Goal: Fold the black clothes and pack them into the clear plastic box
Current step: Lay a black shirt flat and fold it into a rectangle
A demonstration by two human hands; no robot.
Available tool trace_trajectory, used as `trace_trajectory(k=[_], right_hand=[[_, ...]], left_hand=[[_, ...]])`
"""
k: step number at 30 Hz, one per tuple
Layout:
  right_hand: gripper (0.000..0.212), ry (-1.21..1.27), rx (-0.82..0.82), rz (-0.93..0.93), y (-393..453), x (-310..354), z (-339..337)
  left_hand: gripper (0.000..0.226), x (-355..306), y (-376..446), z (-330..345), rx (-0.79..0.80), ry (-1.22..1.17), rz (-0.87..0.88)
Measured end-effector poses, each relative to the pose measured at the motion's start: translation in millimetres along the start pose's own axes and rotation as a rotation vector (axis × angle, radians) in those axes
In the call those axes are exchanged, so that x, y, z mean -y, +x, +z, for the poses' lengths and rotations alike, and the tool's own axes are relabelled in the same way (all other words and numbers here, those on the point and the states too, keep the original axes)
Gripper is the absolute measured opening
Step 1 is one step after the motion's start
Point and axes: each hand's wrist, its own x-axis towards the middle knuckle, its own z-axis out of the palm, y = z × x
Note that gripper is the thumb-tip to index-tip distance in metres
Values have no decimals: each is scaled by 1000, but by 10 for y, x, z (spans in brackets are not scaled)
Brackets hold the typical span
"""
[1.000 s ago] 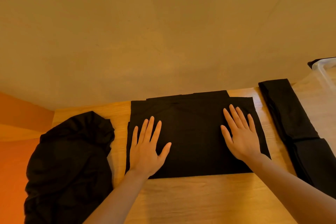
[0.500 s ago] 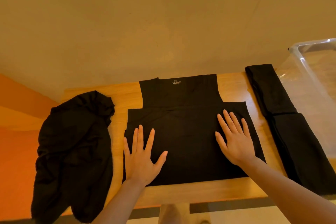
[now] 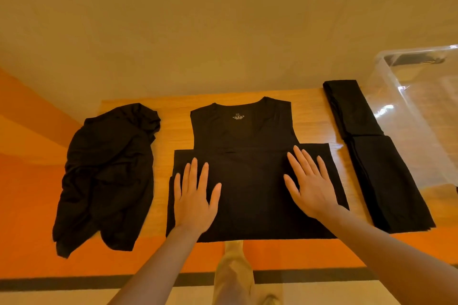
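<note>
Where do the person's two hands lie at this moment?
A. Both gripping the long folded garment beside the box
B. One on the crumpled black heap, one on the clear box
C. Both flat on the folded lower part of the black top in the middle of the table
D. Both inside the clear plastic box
C: the left hand and right hand lie flat, fingers spread, on the black top, apart from the crumpled heap and the clear plastic box.

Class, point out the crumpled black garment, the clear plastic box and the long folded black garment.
Crumpled black garment (image 3: 106, 176), head view, its bunched middle.
Clear plastic box (image 3: 418, 116), head view, near side wall.
Long folded black garment (image 3: 381, 176), head view, lower half.
</note>
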Motion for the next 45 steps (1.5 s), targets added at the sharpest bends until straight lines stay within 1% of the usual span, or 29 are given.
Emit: trace_trajectory(k=[4,7,10,12,16,19,23,27,30,38,40,42,45], right_hand=[[67,63,-28,-30,418,124,-75],[68,61,-14,-36,788,159,-75],[71,34,21,-19,1049,82,-23],[71,-1,28,19,1137,-22,13],[75,-21,9,103,1214,-149,28],[77,-25,-8,110,1244,-133,8],[70,22,-75,45,1522,23,-74],[78,35,14,84,1868,85,1],[81,6,14,133,2003,66,27],[80,-18,22,140,2057,76,-2],[78,10,1,115,2018,63,-28],[72,55,-66,63,1916,50,-96],[63,97,-115,-5,1611,-46,-199]], left_hand=[[63,-164,512,-39,-10,-21,97],[61,-196,933,-5,33,-19,116],[65,-100,1261,61,80,-7,108],[71,29,1381,114,107,29,86],[82,186,1489,135,93,70,66],[82,140,1546,111,60,64,81],[75,-3,1783,109,26,3,119],[80,-111,2001,170,77,19,127],[85,-130,2117,177,77,49,133],[86,-127,2178,167,87,83,129],[83,-118,2162,138,70,47,141],[75,-84,2111,88,11,-21,157],[65,44,1933,12,-39,-101,186]])
